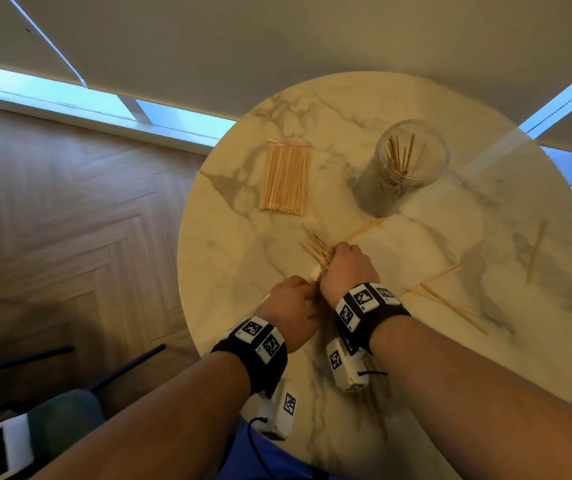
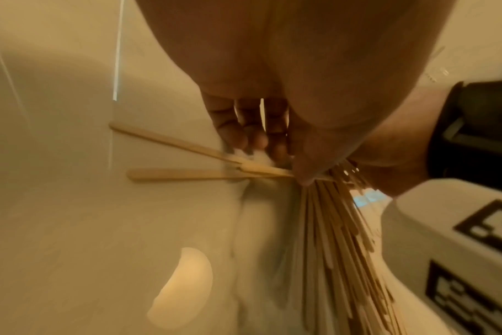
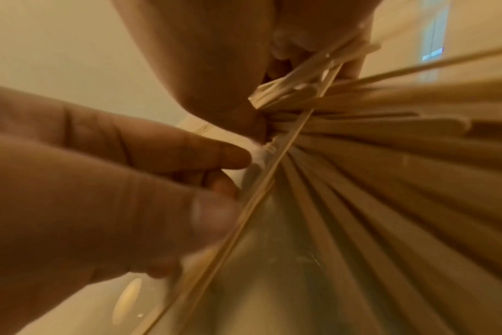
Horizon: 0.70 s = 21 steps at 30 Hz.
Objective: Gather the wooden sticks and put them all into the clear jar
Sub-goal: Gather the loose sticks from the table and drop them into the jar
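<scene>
On the round marble table (image 1: 416, 341), my right hand (image 1: 345, 263) grips a fanned bundle of wooden sticks (image 1: 315, 249). Its fist (image 3: 204, 68) closes round their middle (image 3: 387, 158). Just to its left, my left hand (image 1: 289, 306) pinches sticks at the bundle's near end between thumb and fingers (image 2: 278, 161). Two sticks (image 2: 184, 174) splay out sideways there. The clear jar (image 1: 412, 161) stands upright at the back right with several sticks inside. Loose sticks lie to the right (image 1: 445, 301), at the far right (image 1: 537, 251) and toward the jar (image 1: 364, 228).
A clear zip bag full of sticks (image 1: 284, 178) lies at the back left of the table. The table's edge curves close on the left, above wooden floor (image 1: 70, 220). A chair (image 1: 52, 420) stands at lower left.
</scene>
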Each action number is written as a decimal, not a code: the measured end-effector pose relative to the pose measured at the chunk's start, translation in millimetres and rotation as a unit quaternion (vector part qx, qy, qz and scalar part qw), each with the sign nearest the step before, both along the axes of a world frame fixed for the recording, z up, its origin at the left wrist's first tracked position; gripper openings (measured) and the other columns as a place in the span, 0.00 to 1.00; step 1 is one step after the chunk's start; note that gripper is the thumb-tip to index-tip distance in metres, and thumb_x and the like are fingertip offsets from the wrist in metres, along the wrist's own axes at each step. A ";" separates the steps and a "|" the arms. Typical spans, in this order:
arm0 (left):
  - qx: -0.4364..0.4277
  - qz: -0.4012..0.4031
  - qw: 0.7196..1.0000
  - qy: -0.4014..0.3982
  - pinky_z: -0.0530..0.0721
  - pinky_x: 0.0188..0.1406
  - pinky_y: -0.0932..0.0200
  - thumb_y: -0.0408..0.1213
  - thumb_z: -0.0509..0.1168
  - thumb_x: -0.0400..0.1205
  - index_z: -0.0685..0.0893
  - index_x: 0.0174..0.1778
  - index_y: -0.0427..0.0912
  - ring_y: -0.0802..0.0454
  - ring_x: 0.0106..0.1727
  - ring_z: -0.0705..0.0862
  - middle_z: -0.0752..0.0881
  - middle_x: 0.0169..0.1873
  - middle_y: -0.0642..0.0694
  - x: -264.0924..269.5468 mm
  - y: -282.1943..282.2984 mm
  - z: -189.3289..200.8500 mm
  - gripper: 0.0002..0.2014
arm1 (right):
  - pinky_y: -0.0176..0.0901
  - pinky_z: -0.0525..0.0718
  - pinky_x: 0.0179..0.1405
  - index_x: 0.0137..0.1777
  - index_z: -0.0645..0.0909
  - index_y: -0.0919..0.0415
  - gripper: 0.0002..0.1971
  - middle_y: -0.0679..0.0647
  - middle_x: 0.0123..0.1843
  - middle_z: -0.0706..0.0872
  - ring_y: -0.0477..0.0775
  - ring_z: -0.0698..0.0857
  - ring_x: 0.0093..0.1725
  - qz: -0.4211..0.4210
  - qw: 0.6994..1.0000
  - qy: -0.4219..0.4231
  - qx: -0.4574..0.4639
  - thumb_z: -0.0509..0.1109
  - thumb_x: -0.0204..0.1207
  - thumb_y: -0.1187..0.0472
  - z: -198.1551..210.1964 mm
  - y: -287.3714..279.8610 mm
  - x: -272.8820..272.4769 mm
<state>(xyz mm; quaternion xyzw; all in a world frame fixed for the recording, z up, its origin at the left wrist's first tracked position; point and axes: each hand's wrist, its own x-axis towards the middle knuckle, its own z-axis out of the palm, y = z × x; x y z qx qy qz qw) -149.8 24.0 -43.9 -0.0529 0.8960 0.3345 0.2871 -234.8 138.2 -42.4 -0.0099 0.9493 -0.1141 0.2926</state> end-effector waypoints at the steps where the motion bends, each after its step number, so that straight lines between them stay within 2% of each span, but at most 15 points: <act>1: 0.003 0.015 1.000 -0.003 0.81 0.64 0.54 0.42 0.68 0.78 0.82 0.71 0.51 0.46 0.62 0.82 0.81 0.63 0.48 0.3 -1.7 -0.6 0.23 | 0.58 0.82 0.62 0.72 0.73 0.59 0.22 0.59 0.69 0.78 0.64 0.79 0.69 0.001 1.000 0.000 0.004 0.71 0.78 0.59 -0.3 0.2 0.7; 2: 0.005 0.037 0.999 -0.004 0.81 0.64 0.55 0.44 0.69 0.79 0.79 0.76 0.52 0.48 0.61 0.83 0.81 0.63 0.50 0.6 -4.3 -1.3 0.27 | 0.58 0.82 0.63 0.72 0.72 0.59 0.22 0.58 0.69 0.77 0.64 0.78 0.69 0.004 1.000 0.004 0.009 0.70 0.79 0.60 -0.9 1.4 1.3; 4: 0.006 0.086 0.996 -0.001 0.81 0.61 0.59 0.47 0.70 0.79 0.77 0.79 0.52 0.51 0.56 0.83 0.81 0.62 0.53 1.2 -11.0 -3.6 0.29 | 0.58 0.80 0.63 0.73 0.72 0.59 0.20 0.59 0.70 0.76 0.64 0.77 0.69 0.017 1.000 0.012 0.010 0.65 0.81 0.62 -4.0 6.6 1.8; 9: 0.018 0.167 0.986 0.023 0.77 0.52 0.63 0.45 0.70 0.81 0.82 0.74 0.53 0.57 0.46 0.81 0.82 0.57 0.54 2.3 -25.1 -3.5 0.23 | 0.58 0.79 0.62 0.71 0.72 0.59 0.17 0.59 0.69 0.77 0.65 0.78 0.66 0.035 0.998 0.043 -0.029 0.59 0.84 0.64 -5.5 23.1 4.5; 13: 0.043 0.216 0.974 0.055 0.74 0.43 0.72 0.44 0.70 0.82 0.85 0.69 0.53 0.65 0.42 0.81 0.84 0.56 0.54 0.6 -27.0 -1.2 0.18 | 0.60 0.84 0.53 0.66 0.70 0.56 0.11 0.62 0.55 0.85 0.68 0.85 0.51 0.021 0.990 0.080 -0.112 0.57 0.86 0.60 10.7 36.3 -4.5; 15: 0.067 0.252 0.963 0.072 0.78 0.45 0.70 0.45 0.71 0.82 0.86 0.66 0.54 0.64 0.44 0.82 0.85 0.55 0.54 -3.7 -25.6 3.1 0.15 | 0.60 0.85 0.47 0.67 0.69 0.55 0.11 0.60 0.49 0.87 0.67 0.86 0.45 0.024 0.982 0.102 -0.158 0.58 0.87 0.58 24.6 42.6 -12.3; 17: 0.092 0.284 0.951 0.078 0.82 0.47 0.65 0.47 0.70 0.83 0.87 0.64 0.55 0.62 0.45 0.83 0.86 0.54 0.55 -10.4 -22.4 9.2 0.13 | 0.56 0.84 0.45 0.72 0.69 0.56 0.15 0.59 0.48 0.87 0.64 0.87 0.45 0.022 0.972 0.115 -0.203 0.60 0.88 0.58 41.1 50.0 -20.8; 21: 0.132 0.315 0.935 0.097 0.76 0.36 0.66 0.48 0.70 0.84 0.88 0.60 0.55 0.60 0.37 0.83 0.86 0.39 0.56 -28.3 -11.0 28.4 0.10 | 0.49 0.81 0.46 0.77 0.68 0.53 0.18 0.50 0.48 0.86 0.55 0.86 0.46 -0.010 0.944 0.145 -0.296 0.60 0.89 0.56 71.3 68.6 -35.8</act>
